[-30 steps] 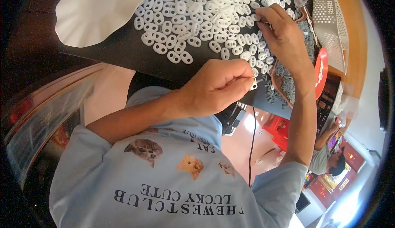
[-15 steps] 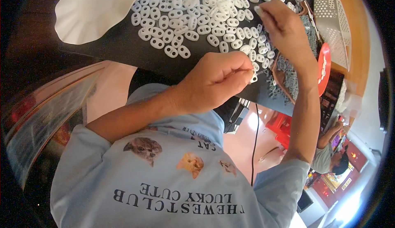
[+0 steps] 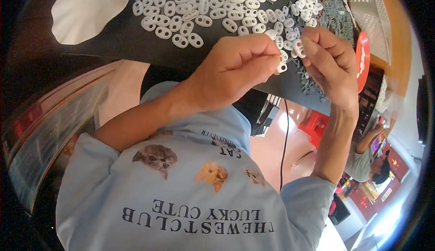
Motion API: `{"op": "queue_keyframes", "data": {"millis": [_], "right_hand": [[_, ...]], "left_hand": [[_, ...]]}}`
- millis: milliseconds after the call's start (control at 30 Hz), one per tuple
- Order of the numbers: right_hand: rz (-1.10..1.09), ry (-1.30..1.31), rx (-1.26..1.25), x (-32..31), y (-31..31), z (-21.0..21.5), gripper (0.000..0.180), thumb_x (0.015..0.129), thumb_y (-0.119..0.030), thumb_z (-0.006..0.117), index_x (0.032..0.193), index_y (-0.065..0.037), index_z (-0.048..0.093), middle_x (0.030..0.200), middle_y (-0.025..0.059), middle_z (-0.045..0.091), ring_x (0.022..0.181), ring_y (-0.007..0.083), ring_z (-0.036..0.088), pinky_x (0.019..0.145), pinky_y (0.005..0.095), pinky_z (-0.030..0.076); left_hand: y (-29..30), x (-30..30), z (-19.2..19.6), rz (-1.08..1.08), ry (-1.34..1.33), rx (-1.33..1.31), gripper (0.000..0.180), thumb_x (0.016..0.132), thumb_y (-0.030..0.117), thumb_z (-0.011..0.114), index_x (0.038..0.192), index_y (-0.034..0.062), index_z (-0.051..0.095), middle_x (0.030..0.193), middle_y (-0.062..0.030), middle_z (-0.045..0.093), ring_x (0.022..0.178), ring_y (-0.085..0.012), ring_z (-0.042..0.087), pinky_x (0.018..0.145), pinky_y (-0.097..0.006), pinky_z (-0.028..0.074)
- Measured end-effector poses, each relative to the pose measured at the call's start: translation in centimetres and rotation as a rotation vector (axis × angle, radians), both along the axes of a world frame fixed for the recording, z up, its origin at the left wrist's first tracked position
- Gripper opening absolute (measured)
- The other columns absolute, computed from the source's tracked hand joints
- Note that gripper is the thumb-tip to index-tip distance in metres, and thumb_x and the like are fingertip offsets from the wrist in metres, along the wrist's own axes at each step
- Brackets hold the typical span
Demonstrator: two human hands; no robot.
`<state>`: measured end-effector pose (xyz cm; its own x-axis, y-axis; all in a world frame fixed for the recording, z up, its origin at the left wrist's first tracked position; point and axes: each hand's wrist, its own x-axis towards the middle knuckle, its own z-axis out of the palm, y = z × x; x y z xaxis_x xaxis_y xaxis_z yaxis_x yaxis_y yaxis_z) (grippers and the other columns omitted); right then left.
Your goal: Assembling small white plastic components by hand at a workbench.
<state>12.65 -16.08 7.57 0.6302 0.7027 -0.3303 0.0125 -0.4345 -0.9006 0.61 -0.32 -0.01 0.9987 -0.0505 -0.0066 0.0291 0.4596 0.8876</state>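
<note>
My left hand (image 3: 242,72) is closed in a pinch on a white cord-lock part (image 3: 282,66), a small oval plastic piece with holes. A thin metal spring (image 3: 290,60) juts from it toward the right. Just across from it, my right hand (image 3: 333,65) grips another white two-holed oval piece (image 3: 298,48) between thumb and fingers. The two pieces are close but apart. Beyond both hands, a pile of the same white oval pieces (image 3: 195,40) spreads over the dark table (image 3: 118,42).
Small grey springs (image 3: 340,17) lie heaped beyond my right hand. A white scalloped dish (image 3: 86,11) sits at the far left. On the right are a red plate (image 3: 363,63) with white pieces and a white perforated basket (image 3: 369,11). Another person (image 3: 369,162) sits farther right.
My right hand has come down from the edge of the pile to beside my left hand, with a white piece in its fingers. The left hand keeps its pinch. The view has shifted slightly.
</note>
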Motion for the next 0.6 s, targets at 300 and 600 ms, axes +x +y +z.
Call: {"op": "queue_keyframes", "data": {"millis": [300,600], "right_hand": [[0.037,-0.079,0.009,-1.3,-0.2,0.2,0.014,0.089,-0.012,0.056,0.083,0.001,0.059,0.07,-0.0038,0.052,0.066,0.0038,0.045,0.058,0.0198,0.036],[-0.01,-0.093,-0.012,-2.3,0.2,0.5,0.015,0.089,-0.012,0.056,0.081,0.001,0.059,0.067,-0.0038,0.051,0.063,0.0037,0.045,0.056,0.0197,0.035]], "left_hand": [[-0.1,-0.2,-0.1,-0.012,0.007,0.033,0.018,0.091,0.019,0.05,0.088,0.0033,0.058,0.07,0.0024,0.052,0.061,-0.0025,0.042,0.052,-0.018,0.033],[0.0,-0.2,-0.1,0.006,-0.025,0.044,0.018,0.092,0.018,0.049,0.088,0.0031,0.058,0.07,0.0029,0.051,0.06,-0.0018,0.041,0.051,-0.018,0.032]]}}
